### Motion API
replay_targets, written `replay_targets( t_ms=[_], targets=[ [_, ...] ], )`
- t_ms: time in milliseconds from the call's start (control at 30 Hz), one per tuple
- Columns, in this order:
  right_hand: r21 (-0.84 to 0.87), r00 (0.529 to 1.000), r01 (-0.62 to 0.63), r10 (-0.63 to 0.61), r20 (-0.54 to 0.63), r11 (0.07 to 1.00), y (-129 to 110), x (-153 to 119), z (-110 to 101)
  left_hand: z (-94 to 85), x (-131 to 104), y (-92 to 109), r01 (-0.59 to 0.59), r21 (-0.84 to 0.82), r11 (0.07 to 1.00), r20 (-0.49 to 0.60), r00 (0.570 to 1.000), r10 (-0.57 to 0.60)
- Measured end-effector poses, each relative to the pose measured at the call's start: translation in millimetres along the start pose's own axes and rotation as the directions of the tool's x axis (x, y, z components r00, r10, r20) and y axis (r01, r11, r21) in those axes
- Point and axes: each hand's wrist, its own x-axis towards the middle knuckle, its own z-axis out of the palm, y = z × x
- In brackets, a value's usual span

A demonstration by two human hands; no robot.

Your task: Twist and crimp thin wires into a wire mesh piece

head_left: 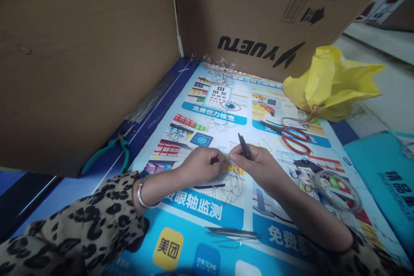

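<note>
Above the poster, my left hand (201,164) is closed in a pinch on thin wire (231,187), whose loose loops hang over the print below. Facing it, my right hand (255,161) is closed with its fingertips at the same wire. A slim black pen-like tool (244,144) sticks up from between the right fingers; its kind I cannot make out. The fingertips of both hands almost meet, and the small part between them is too fine to tell. Nearer to me lies a bundle of short dark wires (233,233).
Red-handled scissors (294,137) lie beyond my right hand, near a yellow bag (326,84). Teal-handled pliers (120,148) rest at left by straight wires (145,105). A wire coil (338,190) and teal pouch (383,181) are right. Cardboard panels (207,4) wall the back and left.
</note>
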Motion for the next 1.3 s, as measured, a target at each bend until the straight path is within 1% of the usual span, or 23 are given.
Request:
replay_targets(
  t_ms=[100, 200, 367, 433, 500, 600, 700, 767, 800, 867, 933, 967, 1000, 1033, 1100, 1200, 1300],
  targets=[
    [0.017, 1.000, 0.005, -0.005, -0.026, 1.000, 0, -1, 0, 0.4, 0, -1, -0.001, -0.033, 0.999, 0.008, 1.000, 0.002],
    [-0.005, 0.999, 0.010, -0.010, -0.034, 1.000, 0, -2, -2, 1.4, 0, -4, -0.008, -0.077, 0.997, 0.012, 1.000, 0.009],
    [-0.060, 0.999, 0.038, -0.039, -0.013, 0.997, 3, -5, -9, 1.4, -1, -8, -0.016, -0.138, 0.990, 0.015, 1.000, 0.019],
    [-0.090, 0.999, 0.050, -0.050, 0.010, 0.995, 6, -6, -13, 0.0, -3, -7, -0.027, -0.145, 0.989, -0.008, 1.000, 0.026],
    [-0.116, 0.998, 0.069, -0.067, 0.020, 0.991, 11, -7, -16, -1.8, -4, -3, -0.059, -0.101, 0.993, -0.059, 0.997, 0.053],
    [-0.145, 0.992, 0.124, -0.122, 0.021, 0.982, 16, -9, -18, -3.6, -6, 1, -0.106, 0.044, 0.993, -0.137, 0.984, 0.111],
    [-0.191, 0.977, 0.210, -0.214, 0.002, 0.959, 16, -10, -17, -3.2, -7, 2, -0.125, 0.137, 0.983, -0.157, 0.977, 0.146],
    [-0.263, 0.950, 0.296, -0.313, -0.024, 0.918, 15, -11, -15, -2.0, -8, 1, -0.131, 0.162, 0.978, -0.166, 0.973, 0.158],
    [-0.311, 0.924, 0.352, -0.380, -0.034, 0.883, 15, -11, -14, -1.4, -8, 0, -0.133, 0.175, 0.976, -0.171, 0.972, 0.163],
    [-0.430, 0.848, 0.465, -0.529, -0.037, 0.774, 15, -12, -13, -0.4, -9, -2, -0.138, 0.205, 0.969, -0.175, 0.969, 0.175],
    [-0.553, 0.760, 0.537, -0.649, -0.010, 0.637, 17, -14, -12, 0.0, -9, -3, -0.134, 0.234, 0.963, -0.173, 0.969, 0.177],
    [-0.605, 0.730, 0.548, -0.683, 0.010, 0.577, 17, -15, -12, 0.0, -9, -3, -0.132, 0.244, 0.961, -0.172, 0.969, 0.177],
    [-0.645, 0.710, 0.553, -0.703, 0.034, 0.527, 18, -16, -11, -0.1, -8, -3, -0.131, 0.251, 0.959, -0.172, 0.969, 0.177],
    [-0.672, 0.699, 0.555, -0.713, 0.056, 0.491, 18, -17, -10, -0.3, -8, -2, -0.129, 0.256, 0.958, -0.171, 0.969, 0.176],
    [-0.691, 0.685, 0.564, -0.723, 0.087, 0.451, 18, -18, -8, -0.7, -8, -2, -0.128, 0.259, 0.957, -0.165, 0.971, 0.175],
    [-0.688, 0.676, 0.575, -0.730, 0.096, 0.442, 18, -17, -8, -0.8, -8, -2, -0.125, 0.260, 0.957, -0.160, 0.972, 0.171],
    [-0.690, 0.677, 0.572, -0.730, 0.092, 0.443, 17, -17, -9, -0.5, -8, -2, -0.125, 0.267, 0.956, -0.168, 0.970, 0.173]
  ],
)
